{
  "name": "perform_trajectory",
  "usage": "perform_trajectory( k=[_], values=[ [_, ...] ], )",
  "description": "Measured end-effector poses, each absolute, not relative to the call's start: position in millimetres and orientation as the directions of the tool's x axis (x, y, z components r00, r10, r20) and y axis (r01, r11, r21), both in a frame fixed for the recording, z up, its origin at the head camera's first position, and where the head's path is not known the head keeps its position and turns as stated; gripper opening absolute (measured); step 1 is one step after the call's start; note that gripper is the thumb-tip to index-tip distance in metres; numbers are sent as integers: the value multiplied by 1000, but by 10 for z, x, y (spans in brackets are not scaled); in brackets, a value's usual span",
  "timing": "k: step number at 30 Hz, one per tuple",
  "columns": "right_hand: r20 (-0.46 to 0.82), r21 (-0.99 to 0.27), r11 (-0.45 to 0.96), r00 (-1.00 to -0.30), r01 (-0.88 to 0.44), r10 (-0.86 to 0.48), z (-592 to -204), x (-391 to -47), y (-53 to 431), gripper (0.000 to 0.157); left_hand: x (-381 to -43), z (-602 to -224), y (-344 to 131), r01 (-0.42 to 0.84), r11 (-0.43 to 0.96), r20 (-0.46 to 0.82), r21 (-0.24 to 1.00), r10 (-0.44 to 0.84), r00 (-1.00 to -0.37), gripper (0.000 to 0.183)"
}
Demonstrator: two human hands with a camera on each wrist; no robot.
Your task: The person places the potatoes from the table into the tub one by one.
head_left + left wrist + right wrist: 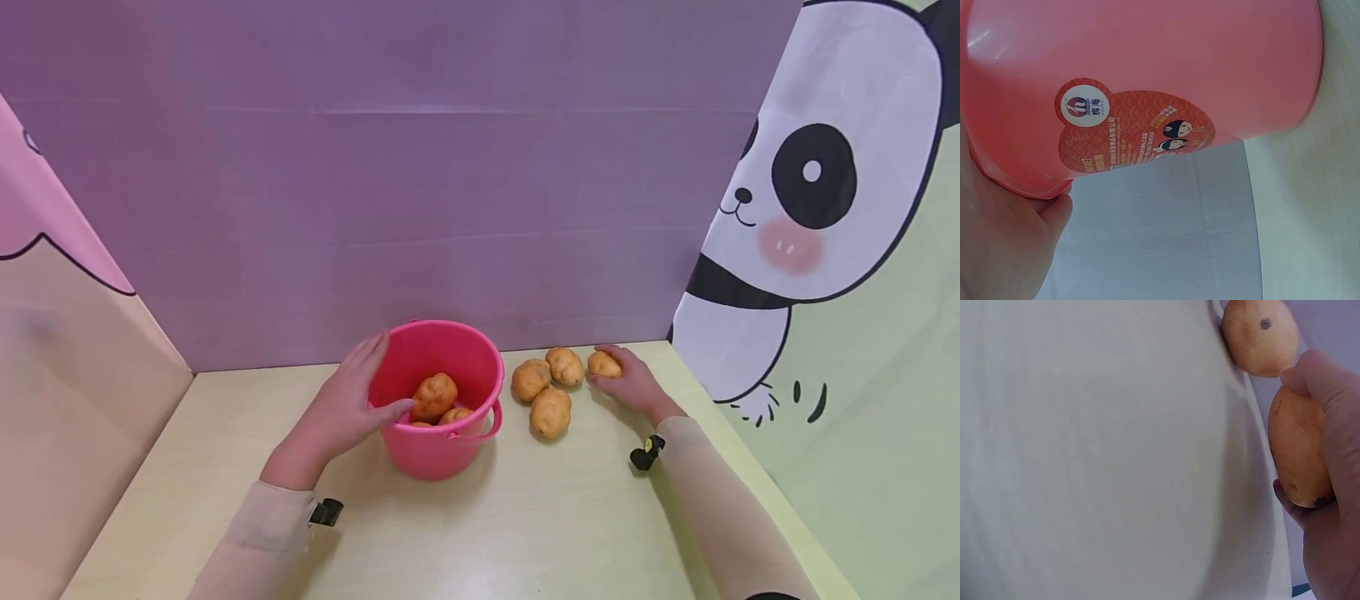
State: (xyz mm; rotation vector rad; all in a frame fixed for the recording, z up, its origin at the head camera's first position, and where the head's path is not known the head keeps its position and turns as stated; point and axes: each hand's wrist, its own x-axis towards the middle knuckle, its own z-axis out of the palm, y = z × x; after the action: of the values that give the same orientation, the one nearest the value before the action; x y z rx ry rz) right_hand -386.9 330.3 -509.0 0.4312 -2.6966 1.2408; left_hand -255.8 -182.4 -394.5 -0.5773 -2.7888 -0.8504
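Note:
A pink plastic bucket (433, 457) stands upright on the table with several potatoes inside, the largest potato (435, 396) on top. My left hand (339, 410) grips its left rim, the thumb reaching over the near edge; the left wrist view shows the bucket's side with a red label (1138, 128). At the right, my right hand (636, 387) holds a potato (1300, 447) between thumb and fingers. Close to it lie three loose potatoes: one at the back (565, 366), one at the left (531, 380) and one in front (551, 413).
A purple wall (450, 183) rises right behind the table (540, 525). Printed side panels flank it, with a panda picture (832, 150) on the right one. The bucket's pink handle (487, 427) hangs on its right side, toward the loose potatoes.

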Motion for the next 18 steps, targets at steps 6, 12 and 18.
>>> perform_trajectory(
  k=[6,12,18],
  values=[
    [308,-691,616,-926,-377,-220,-5011,-3892,3299,64,-2559,-3944,-1826,409,762,269,502,313,-911,116],
    [312,-691,605,-918,-396,-245,-4874,-3871,3240,65,-2569,-3950,-1833,418,763,274,494,319,-907,116],
    [311,-689,590,-907,-422,-285,-4700,-3833,3133,65,-2574,-3956,-1830,425,762,279,489,324,-904,116]
  ],
)
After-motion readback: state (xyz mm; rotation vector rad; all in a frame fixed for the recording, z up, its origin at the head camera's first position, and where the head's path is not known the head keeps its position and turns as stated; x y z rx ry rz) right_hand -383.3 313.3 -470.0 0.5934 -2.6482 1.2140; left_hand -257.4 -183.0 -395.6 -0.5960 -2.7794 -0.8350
